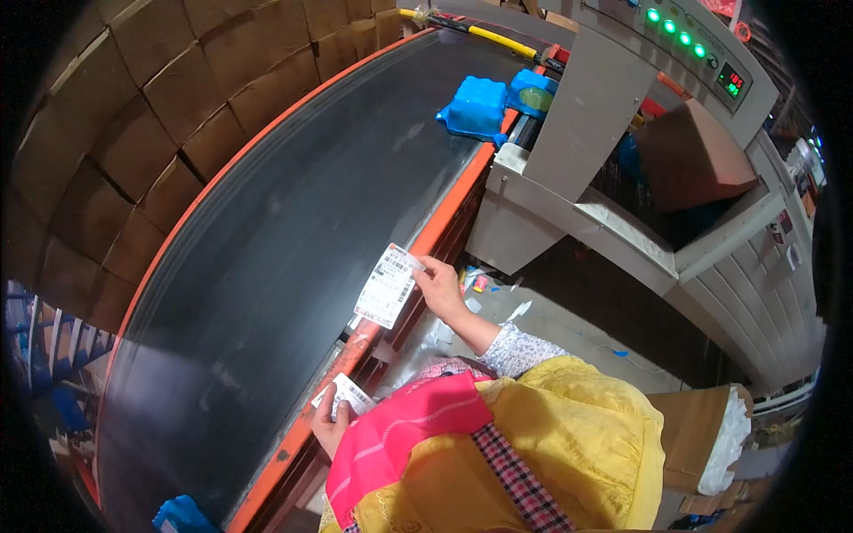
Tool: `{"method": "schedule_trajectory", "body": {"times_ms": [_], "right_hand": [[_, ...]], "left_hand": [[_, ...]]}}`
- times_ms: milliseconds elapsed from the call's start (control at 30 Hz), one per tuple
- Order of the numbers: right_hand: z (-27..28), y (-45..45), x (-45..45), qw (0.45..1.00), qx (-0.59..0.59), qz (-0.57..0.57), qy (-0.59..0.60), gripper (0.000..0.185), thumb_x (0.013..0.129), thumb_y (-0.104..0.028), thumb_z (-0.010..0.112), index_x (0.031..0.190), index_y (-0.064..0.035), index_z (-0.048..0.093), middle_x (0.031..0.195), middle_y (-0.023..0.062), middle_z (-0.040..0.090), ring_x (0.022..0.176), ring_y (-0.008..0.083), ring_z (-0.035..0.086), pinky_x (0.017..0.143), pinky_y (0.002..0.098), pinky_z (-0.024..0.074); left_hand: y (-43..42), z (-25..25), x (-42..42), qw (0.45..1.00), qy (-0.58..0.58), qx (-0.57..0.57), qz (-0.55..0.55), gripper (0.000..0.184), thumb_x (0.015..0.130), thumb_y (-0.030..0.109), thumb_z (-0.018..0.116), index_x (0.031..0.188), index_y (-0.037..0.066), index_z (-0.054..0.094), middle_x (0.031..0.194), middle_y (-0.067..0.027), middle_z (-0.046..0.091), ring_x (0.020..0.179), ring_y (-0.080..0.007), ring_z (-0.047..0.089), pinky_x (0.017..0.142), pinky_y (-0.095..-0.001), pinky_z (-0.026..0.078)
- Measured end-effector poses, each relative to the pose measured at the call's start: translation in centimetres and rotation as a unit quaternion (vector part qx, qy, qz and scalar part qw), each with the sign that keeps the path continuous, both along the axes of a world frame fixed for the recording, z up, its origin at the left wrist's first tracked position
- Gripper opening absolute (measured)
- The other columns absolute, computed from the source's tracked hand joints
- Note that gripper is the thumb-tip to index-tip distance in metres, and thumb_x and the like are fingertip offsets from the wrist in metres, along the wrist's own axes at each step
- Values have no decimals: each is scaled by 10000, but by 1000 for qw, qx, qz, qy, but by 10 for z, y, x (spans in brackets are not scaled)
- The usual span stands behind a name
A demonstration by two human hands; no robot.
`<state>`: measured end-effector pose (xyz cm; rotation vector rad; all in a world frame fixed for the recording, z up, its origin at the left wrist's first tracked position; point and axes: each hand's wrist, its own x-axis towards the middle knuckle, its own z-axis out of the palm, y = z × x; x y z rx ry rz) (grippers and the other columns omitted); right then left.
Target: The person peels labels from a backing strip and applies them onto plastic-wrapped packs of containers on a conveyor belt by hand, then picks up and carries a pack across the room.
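Nearest, beside the pink cloth [413,413], a white label [355,397] is being pinched in the left hand [329,430] at the belt's orange rail [268,473]; whether several sheets are being held there cannot be told. A little farther out, a printed label [387,286] is being gripped by its edge between the thumb and fingers of the right hand [439,286] — face up, above the rail and the dark belt [267,195]. The hands are being held apart, each closed on its own paper. The step in hand is being judged as label handling, with neither label being pressed onto a parcel. For the next move, a light edge grip and an uncreased sheet are seemingly being called for. Beyond, a blue parcel [475,107] is being supported at the belt's right side — a second blue parcel [535,96] is being seen just beside it, by the grey machine [577,107]. Along the left side, the belt is being flanked by stacked cartons [169,98].
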<state>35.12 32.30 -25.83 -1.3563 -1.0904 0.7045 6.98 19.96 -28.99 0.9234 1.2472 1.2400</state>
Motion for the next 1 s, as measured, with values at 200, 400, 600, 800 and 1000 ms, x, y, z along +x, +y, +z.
{"method": "schedule_trajectory", "body": {"times_ms": [200, 400, 600, 800, 1000], "right_hand": [[2, 3, 5, 999, -3, -42, -33, 271, 833, -89, 557, 1057, 54, 609, 848, 100, 670, 733, 118, 608, 663, 266, 476], [-11, 15, 17, 997, -10, -73, -34, 261, 831, -68, 559, 1062, 38, 616, 848, 104, 672, 713, 117, 607, 650, 263, 475], [-30, 30, 39, 988, -4, -134, -70, 253, 808, -73, 581, 1045, -1, 631, 791, 129, 668, 676, 152, 618, 640, 291, 482], [-49, 44, 60, 982, -1, -170, -81, 268, 818, -83, 545, 1051, 15, 633, 750, 46, 645, 640, 93, 571, 601, 252, 457], [-60, 56, 81, 974, -36, -206, -86, 257, 803, -101, 581, 1037, -11, 637, 848, 149, 672, 745, 217, 641, 708, 329, 486]], "left_hand": [[-4, 5, -9, 999, 33, 3, -8, 357, 851, -27, 534, 1208, -43, 543, 918, -62, 622, 666, -46, 509, 581, -183, 415], [3, -12, -11, 998, 57, 20, -3, 358, 848, -28, 539, 1205, -33, 553, 816, -20, 591, 601, -34, 468, 524, -196, 387], [8, -18, -6, 999, 37, 2, -1, 372, 855, -15, 532, 1225, 3, 552, 691, 22, 555, 556, -42, 452, 500, -204, 364], [11, -32, -4, 1000, 3, -9, -6, 363, 864, -16, 527, 1227, -19, 537, 740, 3, 568, 550, -24, 427, 489, -185, 347], [13, -47, -1, 1000, 12, -17, 8, 362, 863, -15, 533, 1225, -15, 541, 693, 23, 546, 539, -21, 419, 485, -184, 339]]}}
